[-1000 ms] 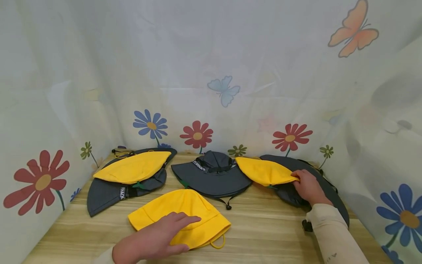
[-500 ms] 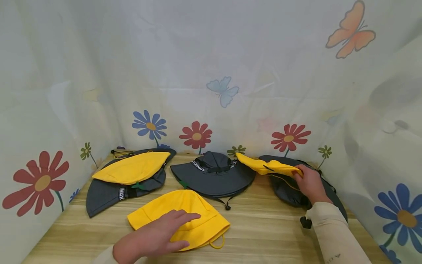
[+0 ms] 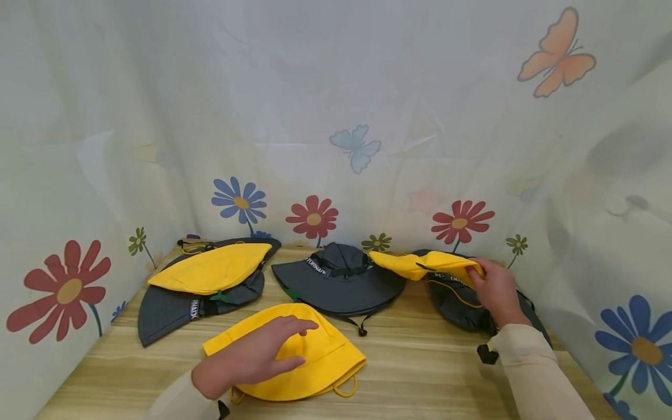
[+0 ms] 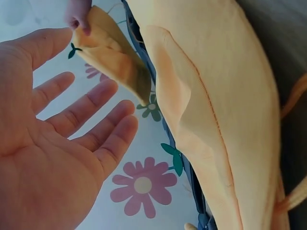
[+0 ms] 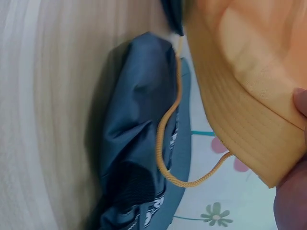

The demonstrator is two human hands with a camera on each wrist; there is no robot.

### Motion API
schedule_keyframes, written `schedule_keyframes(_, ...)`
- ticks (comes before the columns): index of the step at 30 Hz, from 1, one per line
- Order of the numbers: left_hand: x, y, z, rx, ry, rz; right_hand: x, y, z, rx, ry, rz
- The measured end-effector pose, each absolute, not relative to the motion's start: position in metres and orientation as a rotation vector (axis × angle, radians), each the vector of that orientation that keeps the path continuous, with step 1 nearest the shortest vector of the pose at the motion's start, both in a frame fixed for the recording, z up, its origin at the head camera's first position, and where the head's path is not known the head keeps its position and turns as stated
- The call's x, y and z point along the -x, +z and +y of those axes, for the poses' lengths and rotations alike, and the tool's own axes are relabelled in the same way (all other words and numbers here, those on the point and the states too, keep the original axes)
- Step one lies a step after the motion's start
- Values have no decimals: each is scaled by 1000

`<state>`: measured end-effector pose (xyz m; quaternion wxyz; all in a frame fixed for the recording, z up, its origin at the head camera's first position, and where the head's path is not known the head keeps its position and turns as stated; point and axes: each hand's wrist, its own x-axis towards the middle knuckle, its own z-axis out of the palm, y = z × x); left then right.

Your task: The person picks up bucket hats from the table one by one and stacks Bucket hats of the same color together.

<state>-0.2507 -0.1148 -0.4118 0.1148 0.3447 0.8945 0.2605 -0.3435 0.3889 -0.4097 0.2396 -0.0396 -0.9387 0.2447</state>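
My right hand (image 3: 496,291) pinches the brim edge of a yellow bucket hat (image 3: 404,265), folded and raised over a dark grey brimmed hat (image 3: 457,306) at the right. A yellow cord loops below that hat's brim in the right wrist view. Above a second yellow bucket hat (image 3: 336,361) in front, my left hand (image 3: 257,356) hovers with fingers spread and relaxed, holding nothing. The left wrist view shows its open palm (image 4: 53,143) beside this front yellow hat (image 4: 216,96).
A dark grey hat (image 3: 341,286) with a chin cord lies at the back middle. At the left, another yellow hat (image 3: 210,271) rests on a dark grey hat (image 3: 168,312). A flower-printed curtain (image 3: 315,87) encloses the wooden table (image 3: 420,373).
My right hand has lifted and turned the right yellow hat, so its brim and cord show and more of the grey hat appears. My left hand has risen slightly off the front yellow hat.
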Motion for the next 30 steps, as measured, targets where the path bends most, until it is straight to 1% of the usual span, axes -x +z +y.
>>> schedule_keyframes(9, 266, -408, -104, -1085, 862, 2660, 330, -393, 381, 64, 740, -2527)
schedule_keyframes(18, 272, -392, -89, -1072, 913, 2779, 316, -371, 355, -72, 848, -2555)
schedule_keyframes(25, 271, -379, -78, -1245, 985, 2895, 310, -366, 341, -131, 957, -2631)
schedule_keyframes(30, 277, -372, -71, -1247, 1026, 2931, 304, -362, 334, -163, 982, -2597)
